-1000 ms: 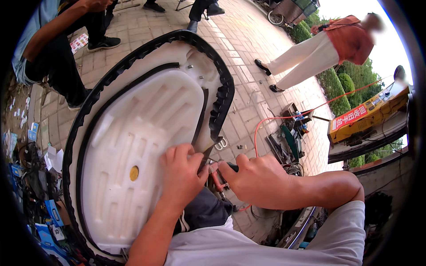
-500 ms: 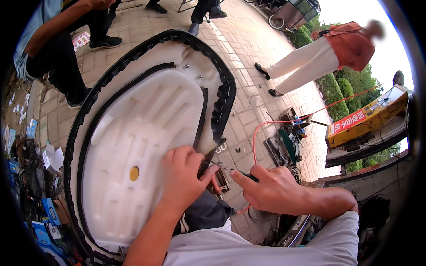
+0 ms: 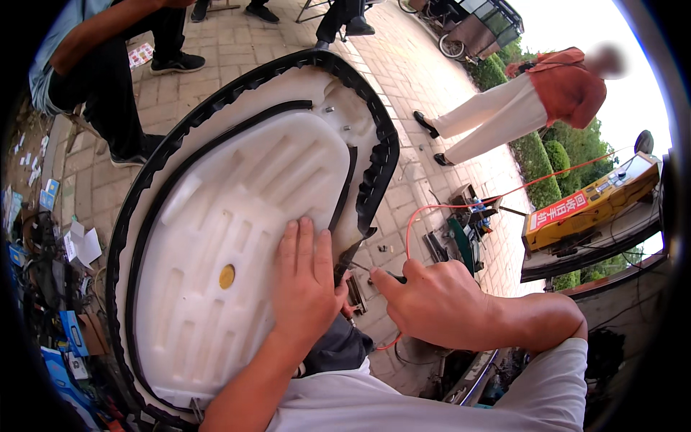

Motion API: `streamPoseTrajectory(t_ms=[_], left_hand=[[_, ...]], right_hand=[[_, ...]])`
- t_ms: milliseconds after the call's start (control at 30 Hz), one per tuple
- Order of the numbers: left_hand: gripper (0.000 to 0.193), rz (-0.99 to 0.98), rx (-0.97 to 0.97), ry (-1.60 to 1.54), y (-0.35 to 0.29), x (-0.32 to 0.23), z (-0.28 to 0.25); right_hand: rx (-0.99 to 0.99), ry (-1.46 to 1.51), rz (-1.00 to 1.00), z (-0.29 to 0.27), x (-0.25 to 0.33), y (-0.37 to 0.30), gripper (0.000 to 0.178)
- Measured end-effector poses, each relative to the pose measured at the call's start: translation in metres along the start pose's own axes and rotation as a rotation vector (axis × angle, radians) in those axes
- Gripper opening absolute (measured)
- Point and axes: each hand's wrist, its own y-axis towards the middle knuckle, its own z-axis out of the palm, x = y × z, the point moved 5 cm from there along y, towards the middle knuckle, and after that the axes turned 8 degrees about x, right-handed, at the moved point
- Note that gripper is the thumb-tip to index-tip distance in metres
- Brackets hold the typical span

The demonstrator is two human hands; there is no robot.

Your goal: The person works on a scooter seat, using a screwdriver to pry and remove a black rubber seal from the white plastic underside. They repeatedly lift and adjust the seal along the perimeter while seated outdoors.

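Note:
A scooter seat lies upside down on my lap, its white plastic base (image 3: 216,209) facing up and its black cover (image 3: 385,155) folded over the rim. My left hand (image 3: 306,281) rests on the base with its fingers stretched out flat, the thumb down at the near right edge beside a loose, pointed flap of cover (image 3: 349,261). Just right of that edge, my right hand (image 3: 439,302) is closed round a thin-shafted screwdriver (image 3: 394,276) with a dark green handle. Its shaft points left toward the flap; the fingers mostly hide the handle, and whether its tip touches is unclear.
Tools (image 3: 464,237) and a red hose (image 3: 439,206) lie on the paving at right, near a yellow machine (image 3: 565,219). Boxes and clutter (image 3: 75,342) fill the left side. A seated person (image 3: 90,79) is at upper left; another person (image 3: 533,93) stands at upper right.
My left hand's curled fingers have straightened and now lie flat on the base. The seat has shifted slightly right in the view. My right hand still holds the screwdriver beside the edge.

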Motion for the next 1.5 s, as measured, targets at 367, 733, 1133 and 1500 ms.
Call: streamPoseTrajectory(t_ms=[367, 733, 1133, 1500], left_hand=[[0.076, 0.020, -0.041, 0.049, 0.004, 0.003, 0.004], [0.064, 0.058, -0.066, 0.000, 0.002, -0.002, 0.003], [0.026, 0.148, -0.042, 0.011, -0.003, -0.007, 0.000], [0.026, 0.151, -0.018, -0.012, -0.005, -0.009, 0.000]], right_hand=[[-0.135, 0.012, 0.027, 0.017, -0.015, 0.009, 0.030], [-0.243, -0.026, 0.091, 0.036, -0.005, -0.014, 0.052], [-0.554, 0.083, 0.177, 0.066, 0.009, -0.024, 0.052], [-0.791, 0.148, 0.151, 0.102, -0.003, -0.013, 0.045]])
